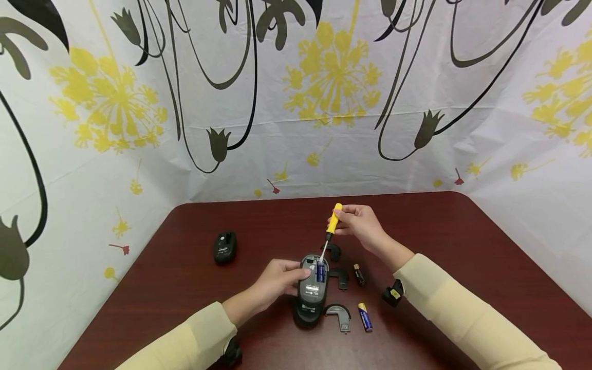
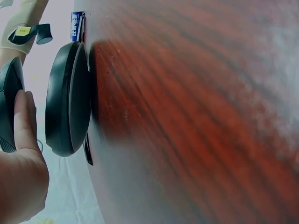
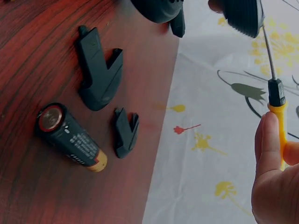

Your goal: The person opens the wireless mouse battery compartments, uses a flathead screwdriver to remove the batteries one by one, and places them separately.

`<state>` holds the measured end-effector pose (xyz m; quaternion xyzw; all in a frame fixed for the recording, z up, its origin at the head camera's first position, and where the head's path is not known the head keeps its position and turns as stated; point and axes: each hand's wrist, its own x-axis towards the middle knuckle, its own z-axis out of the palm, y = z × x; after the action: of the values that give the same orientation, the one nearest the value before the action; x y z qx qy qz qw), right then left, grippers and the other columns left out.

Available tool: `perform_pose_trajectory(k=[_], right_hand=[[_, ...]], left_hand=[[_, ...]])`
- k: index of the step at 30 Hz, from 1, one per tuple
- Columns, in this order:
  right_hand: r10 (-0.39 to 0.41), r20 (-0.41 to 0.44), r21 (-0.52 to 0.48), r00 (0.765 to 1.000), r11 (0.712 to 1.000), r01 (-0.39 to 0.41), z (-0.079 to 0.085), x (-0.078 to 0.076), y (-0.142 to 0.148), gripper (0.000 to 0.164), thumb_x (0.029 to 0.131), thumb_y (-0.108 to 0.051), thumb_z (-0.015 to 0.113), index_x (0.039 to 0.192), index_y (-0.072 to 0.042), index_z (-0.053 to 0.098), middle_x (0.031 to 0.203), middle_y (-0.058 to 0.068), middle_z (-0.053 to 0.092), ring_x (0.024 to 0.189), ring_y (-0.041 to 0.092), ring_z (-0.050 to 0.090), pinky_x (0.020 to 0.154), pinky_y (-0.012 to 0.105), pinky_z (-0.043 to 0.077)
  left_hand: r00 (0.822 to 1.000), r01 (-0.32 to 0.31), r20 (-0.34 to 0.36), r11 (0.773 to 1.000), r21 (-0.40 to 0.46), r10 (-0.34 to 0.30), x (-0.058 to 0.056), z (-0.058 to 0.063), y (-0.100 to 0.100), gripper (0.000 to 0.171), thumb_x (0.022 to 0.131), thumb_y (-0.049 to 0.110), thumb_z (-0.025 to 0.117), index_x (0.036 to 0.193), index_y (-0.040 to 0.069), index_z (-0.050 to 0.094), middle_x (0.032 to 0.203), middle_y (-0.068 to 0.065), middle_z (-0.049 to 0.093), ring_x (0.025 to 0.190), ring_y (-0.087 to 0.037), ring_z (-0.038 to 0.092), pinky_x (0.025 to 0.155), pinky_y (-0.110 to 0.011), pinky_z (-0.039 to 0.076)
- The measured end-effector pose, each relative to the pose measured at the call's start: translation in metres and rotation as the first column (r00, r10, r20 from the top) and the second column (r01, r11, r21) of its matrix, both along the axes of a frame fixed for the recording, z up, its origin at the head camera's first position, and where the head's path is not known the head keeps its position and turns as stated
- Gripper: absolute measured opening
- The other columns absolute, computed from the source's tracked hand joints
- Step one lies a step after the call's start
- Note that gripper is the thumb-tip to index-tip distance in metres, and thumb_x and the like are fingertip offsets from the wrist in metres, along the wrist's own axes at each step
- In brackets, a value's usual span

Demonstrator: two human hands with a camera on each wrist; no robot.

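Note:
My left hand (image 1: 279, 280) grips an upturned computer mouse (image 1: 312, 293) by its side, with the thumb on its underside. Its battery bay lies uncovered, and a blue battery (image 1: 320, 272) sits inside. A second black mouse (image 2: 67, 100) rests on the table just below the held one. My right hand (image 1: 359, 225) pinches the yellow handle of a screwdriver (image 1: 335, 218), which points downward. The shaft's tip reaches the upper end of the battery bay; whether it touches the battery I cannot tell. In the right wrist view the tip is hidden behind the held mouse (image 3: 243, 16).
Another black mouse (image 1: 225, 247) lies at the back left. Right of the held mouse are three curved battery covers (image 1: 343, 314), a black-and-gold battery (image 1: 359, 275) and a blue-and-yellow battery (image 1: 365, 317). A patterned cloth (image 1: 277, 103) hangs behind the dark red table (image 1: 185, 308).

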<state>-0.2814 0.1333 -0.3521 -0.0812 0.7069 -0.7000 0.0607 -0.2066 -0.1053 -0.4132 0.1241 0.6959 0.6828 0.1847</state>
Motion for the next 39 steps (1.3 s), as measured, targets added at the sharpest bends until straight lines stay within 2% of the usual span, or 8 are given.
perform_pose_trajectory(k=[4, 9, 16, 24, 30, 39], right_hand=[[0.007, 0.032, 0.013, 0.999, 1.000, -0.008, -0.003, -0.004, -0.001, 0.037, 0.100, -0.015, 0.056, 0.125, 0.012, 0.052, 0.103, 0.020, 0.069, 0.084, 0.020, 0.070, 0.085, 0.044, 0.053], [0.010, 0.063, 0.039, 0.998, 0.999, -0.013, -0.006, -0.006, -0.002, 0.034, 0.100, -0.014, 0.056, 0.122, 0.012, 0.054, 0.099, 0.016, 0.070, 0.083, 0.021, 0.070, 0.080, 0.040, 0.056], [0.026, 0.091, 0.029, 0.996, 0.999, -0.028, -0.016, -0.010, -0.001, 0.037, 0.100, -0.012, 0.055, 0.125, 0.015, 0.051, 0.105, 0.026, 0.067, 0.080, 0.019, 0.070, 0.074, 0.031, 0.058], [0.052, 0.125, 0.002, 0.991, 0.999, -0.052, -0.020, -0.012, 0.000, 0.042, 0.100, -0.010, 0.054, 0.130, 0.018, 0.045, 0.097, 0.019, 0.070, 0.076, 0.016, 0.069, 0.071, 0.028, 0.058], [0.055, 0.183, -0.010, 0.982, 0.998, -0.054, -0.022, -0.012, 0.000, 0.042, 0.101, -0.010, 0.053, 0.130, 0.019, 0.045, 0.088, 0.012, 0.070, 0.068, 0.013, 0.067, 0.069, 0.024, 0.057], [0.057, 0.216, -0.022, 0.975, 0.998, -0.053, -0.023, -0.010, -0.002, 0.039, 0.101, -0.009, 0.052, 0.129, 0.018, 0.047, 0.087, 0.012, 0.070, 0.068, 0.013, 0.067, 0.067, 0.023, 0.057]], left_hand=[[1.000, 0.004, 0.006, 1.000, 0.000, -0.004, 0.000, -0.002, 0.000, 0.035, 0.091, 0.016, 0.066, 0.116, -0.009, 0.065, 0.097, -0.016, 0.071, 0.082, -0.020, 0.069, 0.071, -0.036, 0.059], [1.000, 0.007, 0.003, 1.000, -0.015, -0.007, 0.000, -0.002, 0.001, 0.035, 0.091, 0.017, 0.067, 0.116, -0.008, 0.066, 0.097, -0.016, 0.071, 0.084, -0.021, 0.070, 0.071, -0.036, 0.059], [1.000, 0.017, 0.006, 0.999, -0.027, -0.016, 0.001, -0.002, 0.001, 0.035, 0.092, 0.017, 0.067, 0.117, -0.008, 0.066, 0.099, -0.016, 0.071, 0.085, -0.022, 0.070, 0.071, -0.037, 0.059], [1.000, 0.015, -0.009, 1.000, -0.020, -0.016, 0.001, -0.002, 0.001, 0.035, 0.091, 0.017, 0.066, 0.116, -0.008, 0.066, 0.097, -0.016, 0.071, 0.083, -0.021, 0.069, 0.070, -0.036, 0.059], [1.000, 0.021, -0.002, 1.000, -0.003, -0.021, 0.000, -0.003, 0.002, 0.035, 0.091, 0.016, 0.066, 0.118, -0.008, 0.065, 0.098, -0.017, 0.071, 0.084, -0.022, 0.070, 0.071, -0.037, 0.059], [1.000, 0.023, 0.011, 0.999, 0.023, -0.023, 0.001, -0.004, 0.003, 0.036, 0.092, 0.014, 0.065, 0.119, -0.009, 0.064, 0.099, -0.018, 0.070, 0.085, -0.022, 0.070, 0.072, -0.038, 0.058]])
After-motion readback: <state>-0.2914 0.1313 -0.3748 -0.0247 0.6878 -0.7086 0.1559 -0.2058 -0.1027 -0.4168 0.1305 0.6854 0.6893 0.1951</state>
